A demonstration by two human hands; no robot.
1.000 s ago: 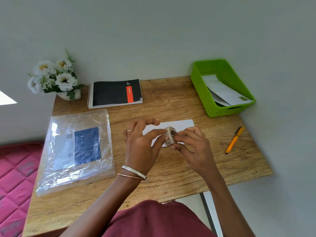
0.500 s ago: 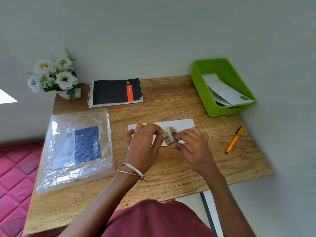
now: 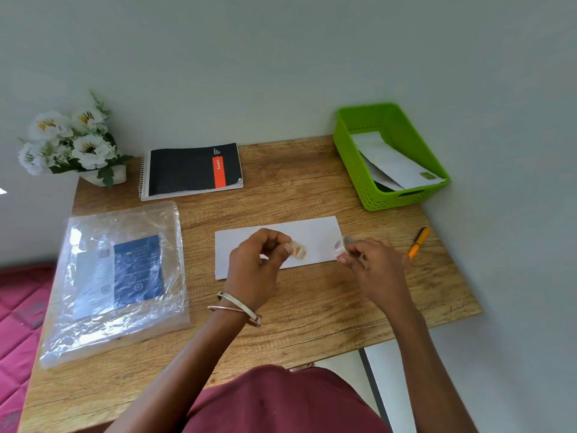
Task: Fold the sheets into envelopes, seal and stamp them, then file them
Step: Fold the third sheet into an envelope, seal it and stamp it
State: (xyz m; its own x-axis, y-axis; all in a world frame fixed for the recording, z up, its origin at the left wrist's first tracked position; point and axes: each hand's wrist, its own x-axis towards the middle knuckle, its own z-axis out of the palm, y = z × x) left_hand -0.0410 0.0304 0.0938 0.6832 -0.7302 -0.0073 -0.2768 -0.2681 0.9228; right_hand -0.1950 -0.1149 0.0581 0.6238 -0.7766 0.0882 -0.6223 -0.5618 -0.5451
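A white envelope (image 3: pixel 315 234) lies flat across the middle of the wooden table (image 3: pixel 312 314). My left hand (image 3: pixel 254 267) hovers over its left half and pinches a small stamp sticker (image 3: pixel 298 250) between thumb and forefinger. My right hand (image 3: pixel 371 267) is at the envelope's right end and grips a small roll of stamp stickers (image 3: pixel 342 245). A green basket (image 3: pixel 349 160) at the back right holds white envelopes (image 3: pixel 393 164), the top one bearing a stamp.
An orange pen (image 3: pixel 418 243) lies right of my right hand. A clear plastic pack of sheets (image 3: pixel 115 276) covers the table's left side. A black spiral notebook (image 3: pixel 190 170) and a pot of white flowers (image 3: pixel 71 142) stand at the back left.
My hands were together on the sticker roll; they have parted. The left now holds a peeled sticker, the right has carried the roll to the right.
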